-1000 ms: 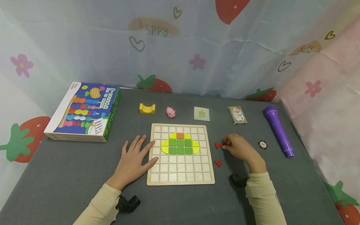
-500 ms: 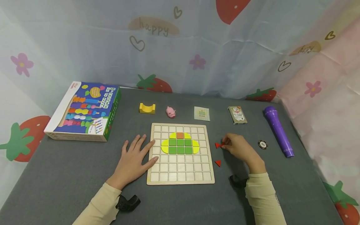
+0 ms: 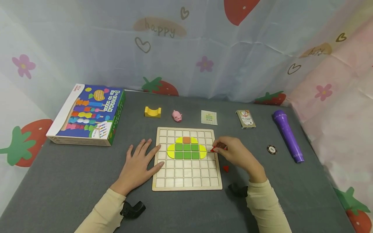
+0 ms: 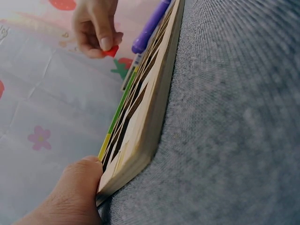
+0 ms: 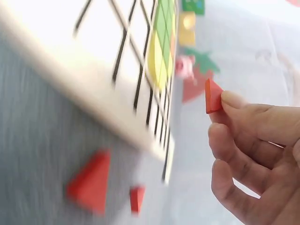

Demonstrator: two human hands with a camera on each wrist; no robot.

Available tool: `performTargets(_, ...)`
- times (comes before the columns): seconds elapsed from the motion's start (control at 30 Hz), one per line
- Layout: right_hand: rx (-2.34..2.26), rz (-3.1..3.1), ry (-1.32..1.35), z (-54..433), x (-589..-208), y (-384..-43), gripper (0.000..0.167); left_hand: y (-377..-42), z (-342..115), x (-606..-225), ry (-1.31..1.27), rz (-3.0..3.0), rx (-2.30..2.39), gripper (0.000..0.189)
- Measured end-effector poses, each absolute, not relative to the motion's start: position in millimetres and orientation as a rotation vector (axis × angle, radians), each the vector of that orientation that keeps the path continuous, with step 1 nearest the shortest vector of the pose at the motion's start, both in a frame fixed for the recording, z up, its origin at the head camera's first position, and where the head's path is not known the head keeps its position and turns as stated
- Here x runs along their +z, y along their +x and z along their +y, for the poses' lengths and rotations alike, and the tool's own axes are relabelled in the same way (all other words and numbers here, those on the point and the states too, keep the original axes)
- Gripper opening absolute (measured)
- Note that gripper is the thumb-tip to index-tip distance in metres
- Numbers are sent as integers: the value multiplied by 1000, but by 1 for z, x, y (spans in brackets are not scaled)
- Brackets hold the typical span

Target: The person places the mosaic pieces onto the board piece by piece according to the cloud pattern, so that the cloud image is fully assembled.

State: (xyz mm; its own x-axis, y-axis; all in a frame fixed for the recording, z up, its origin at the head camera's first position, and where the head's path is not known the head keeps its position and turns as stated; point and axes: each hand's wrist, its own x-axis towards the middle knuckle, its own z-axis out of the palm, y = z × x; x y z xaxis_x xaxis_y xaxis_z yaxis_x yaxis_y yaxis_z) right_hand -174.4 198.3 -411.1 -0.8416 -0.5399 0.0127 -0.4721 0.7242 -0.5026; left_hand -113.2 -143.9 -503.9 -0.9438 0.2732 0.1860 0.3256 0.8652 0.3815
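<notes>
My right hand (image 3: 237, 155) pinches a red triangular piece (image 5: 213, 96) between thumb and fingers, above the right edge of a wooden grid board (image 3: 187, 183). Spread and nearly straight, the fingers of my left hand (image 3: 136, 168) rest at the board's left edge; the thumb (image 4: 79, 180) touches its rim. On the board's upper half lie several green square pieces (image 3: 187, 151), an orange square (image 3: 186, 140) and several rounded yellow pieces (image 3: 171, 151). Two more red triangles, a nearer one (image 5: 91, 183) and a farther one (image 5: 136, 199), lie on the cloth beside the board.
Behind the board stand a yellow arch block (image 3: 152, 112), a pink pig figure (image 3: 176, 116), a pattern card (image 3: 209, 117) and a playing-card box (image 3: 246, 119). A game box (image 3: 90, 113) lies at left. On the right are a round chip (image 3: 272, 149) and a purple tube-shaped object (image 3: 288, 136).
My right hand has picked up a red triangle from the cloth and carried it left over the board's right edge. The left hand stays where it was.
</notes>
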Motion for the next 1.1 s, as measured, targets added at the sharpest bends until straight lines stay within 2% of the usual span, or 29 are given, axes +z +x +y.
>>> performTargets(0.27,-727,2701,-1032,153,-418,-167,6,-113,-143,-505,-470,-2904,-640,67)
performTargets(0.57,-605,2641,-1086,107,-424,-158,6,-113,-143,-503,-456,-2923,-605,68)
performTargets(1.1,-610,2655,-1030,94,-436,-152,5,-113,-144,-503,-463,-2911,-599,68)
